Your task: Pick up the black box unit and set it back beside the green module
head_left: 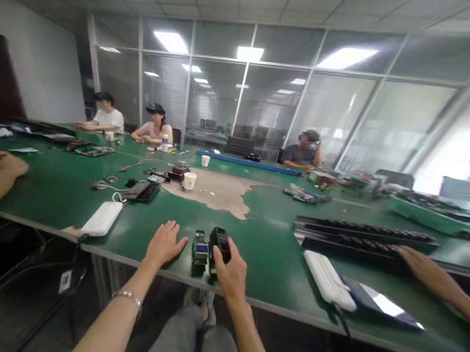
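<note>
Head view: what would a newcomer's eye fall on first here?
Probably the black device in the right hand, near the front edge of the green table. A small blue-faced device sits just left of it. Farther back, a ragged tan patch breaks up the green tabletop.

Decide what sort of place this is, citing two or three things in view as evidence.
Likely an electronics workroom: what look like circuit boards lie on the green table, a green tray is heaped with dark items, and several people sit around the room.
</note>
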`<state>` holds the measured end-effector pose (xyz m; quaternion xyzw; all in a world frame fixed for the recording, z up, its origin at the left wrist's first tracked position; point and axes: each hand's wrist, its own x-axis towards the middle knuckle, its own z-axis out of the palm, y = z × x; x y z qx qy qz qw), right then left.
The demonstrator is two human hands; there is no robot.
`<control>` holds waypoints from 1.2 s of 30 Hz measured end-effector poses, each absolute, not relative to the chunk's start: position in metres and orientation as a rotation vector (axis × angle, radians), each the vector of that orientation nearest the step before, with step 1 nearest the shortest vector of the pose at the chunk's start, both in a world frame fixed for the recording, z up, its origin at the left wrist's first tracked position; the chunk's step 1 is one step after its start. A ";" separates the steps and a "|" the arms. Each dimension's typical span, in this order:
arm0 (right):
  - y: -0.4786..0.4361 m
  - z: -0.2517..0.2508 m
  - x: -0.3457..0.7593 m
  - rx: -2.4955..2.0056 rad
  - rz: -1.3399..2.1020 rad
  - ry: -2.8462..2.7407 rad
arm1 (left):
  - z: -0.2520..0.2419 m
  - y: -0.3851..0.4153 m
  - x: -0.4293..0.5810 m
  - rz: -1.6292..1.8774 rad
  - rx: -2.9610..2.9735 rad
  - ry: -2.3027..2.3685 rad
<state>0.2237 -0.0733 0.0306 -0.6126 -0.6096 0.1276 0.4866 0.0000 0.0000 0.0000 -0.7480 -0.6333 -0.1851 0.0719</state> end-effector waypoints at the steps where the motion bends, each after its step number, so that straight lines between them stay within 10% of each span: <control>1: -0.074 0.039 0.221 -1.477 0.290 -1.463 | 0.000 0.000 0.000 -0.556 -2.250 -1.908; 36: -0.075 0.007 0.173 -1.346 -0.025 -1.735 | 0.000 0.002 -0.003 -0.552 -2.272 -1.914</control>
